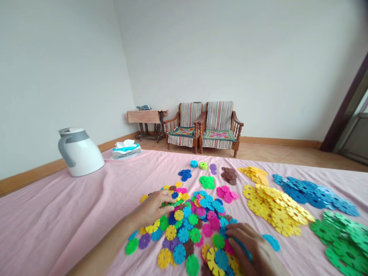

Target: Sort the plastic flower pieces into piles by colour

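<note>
A mixed heap of plastic snowflake discs (183,234) in many colours lies on the pink cloth before me. Over its far left part is my left hand (157,207), with thumb and fingers apart. A small dark blue disc (174,195) is right by its fingertips. My right hand (254,245) is low at the heap's right side, a blue snowflake disc (243,248) between its thumb and fingers; the palm's underside is hidden. Just right of that hand, another blue disc (271,242) lies on the cloth. Under the right thumb, large yellow discs (212,264) show partly.
Single-colour piles lie beyond and to the right: pink (227,194), brown (229,175), yellow (276,207), large blue (316,193) and large green (345,241). A white jug (84,153) and a tissue box (126,149) stand at left. Two chairs (220,130) are against the wall.
</note>
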`<state>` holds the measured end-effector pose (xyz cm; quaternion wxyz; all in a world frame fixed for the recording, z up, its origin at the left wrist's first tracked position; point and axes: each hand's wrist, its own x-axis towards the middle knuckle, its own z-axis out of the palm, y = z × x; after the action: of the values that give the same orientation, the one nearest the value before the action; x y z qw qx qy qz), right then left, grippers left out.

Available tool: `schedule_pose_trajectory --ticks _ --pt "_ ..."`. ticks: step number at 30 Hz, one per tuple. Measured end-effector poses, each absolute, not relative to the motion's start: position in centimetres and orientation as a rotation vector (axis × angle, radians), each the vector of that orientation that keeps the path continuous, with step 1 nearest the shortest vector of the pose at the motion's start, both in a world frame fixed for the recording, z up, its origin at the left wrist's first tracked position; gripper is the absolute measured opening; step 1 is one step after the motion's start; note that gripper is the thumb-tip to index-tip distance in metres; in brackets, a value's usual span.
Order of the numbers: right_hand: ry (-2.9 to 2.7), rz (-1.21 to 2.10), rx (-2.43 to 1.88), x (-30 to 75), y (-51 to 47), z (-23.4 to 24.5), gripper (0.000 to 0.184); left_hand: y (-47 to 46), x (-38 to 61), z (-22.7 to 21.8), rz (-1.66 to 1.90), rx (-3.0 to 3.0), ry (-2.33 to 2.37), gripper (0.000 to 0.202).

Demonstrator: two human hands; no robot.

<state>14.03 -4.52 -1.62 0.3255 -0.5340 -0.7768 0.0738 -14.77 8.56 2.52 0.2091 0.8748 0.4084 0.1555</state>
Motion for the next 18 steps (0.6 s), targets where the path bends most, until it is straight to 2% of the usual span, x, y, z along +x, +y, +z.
schedule_pose_trajectory --ticks 5,13,18 --pt "-1.998 0.225 -1.415 13.8 -4.6 -1.4 0.025 8.7 -14.0 2.3 0.488 2.484 1.208 0.034" --pt "-2.01 0.273 -1.46 13.4 -4.7 -0.6 0.023 8.9 -13.4 1.6 0.679 2.3 1.334 0.022" --pt "-1.897 0.276 -1.416 13.3 -4.8 -0.7 0.022 6.9 -10.5 2.0 0.643 1.905 1.052 0.027"
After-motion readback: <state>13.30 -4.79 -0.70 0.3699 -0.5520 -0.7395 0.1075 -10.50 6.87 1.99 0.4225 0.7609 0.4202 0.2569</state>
